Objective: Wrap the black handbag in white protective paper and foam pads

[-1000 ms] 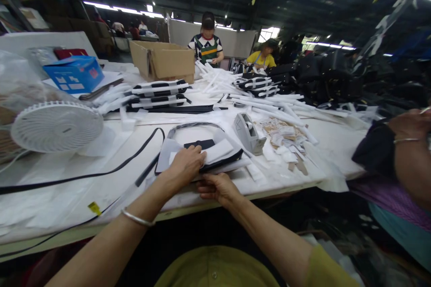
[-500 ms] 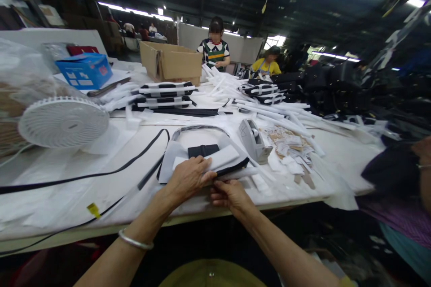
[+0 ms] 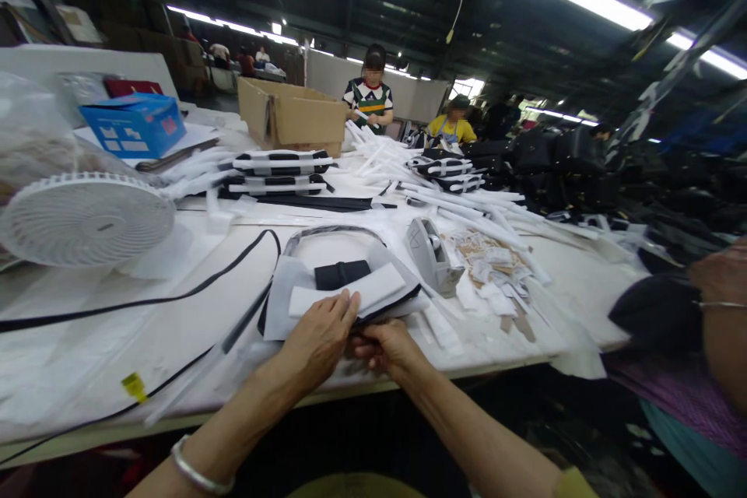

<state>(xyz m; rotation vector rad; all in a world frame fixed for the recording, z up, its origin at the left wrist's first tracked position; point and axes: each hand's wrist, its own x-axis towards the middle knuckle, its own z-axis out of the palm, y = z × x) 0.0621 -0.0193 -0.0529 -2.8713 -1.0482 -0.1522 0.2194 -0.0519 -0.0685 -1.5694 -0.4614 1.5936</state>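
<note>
A flat bag (image 3: pixel 278 307) with pale grey wrapping and black edging lies in front of me, its wrapped handle loop (image 3: pixel 335 231) arching away over the table. A black tab (image 3: pixel 341 274) and a folded white foam strip (image 3: pixel 373 289) rest on the bag. My left hand (image 3: pixel 320 331) presses on the foam strip with its fingers stretched out. At the bag's near edge, my right hand (image 3: pixel 388 346) is closed, its thumb and forefinger pinching the edge from below. Its fingertips are partly hidden beneath the bag.
A grey tape dispenser (image 3: pixel 435 258) stands right of the bag, beside scattered paper scraps (image 3: pixel 496 268). A white fan (image 3: pixel 87 219) and a black strap (image 3: pixel 192 292) are at left. White tubes and a cardboard box (image 3: pixel 309 120) lie behind. A co-worker's arm (image 3: pixel 724 327) is at right.
The view has shifted slightly. My left fingers have straightened and lie flatter on the foam strip, and the right hand sits further under the bag's near edge.
</note>
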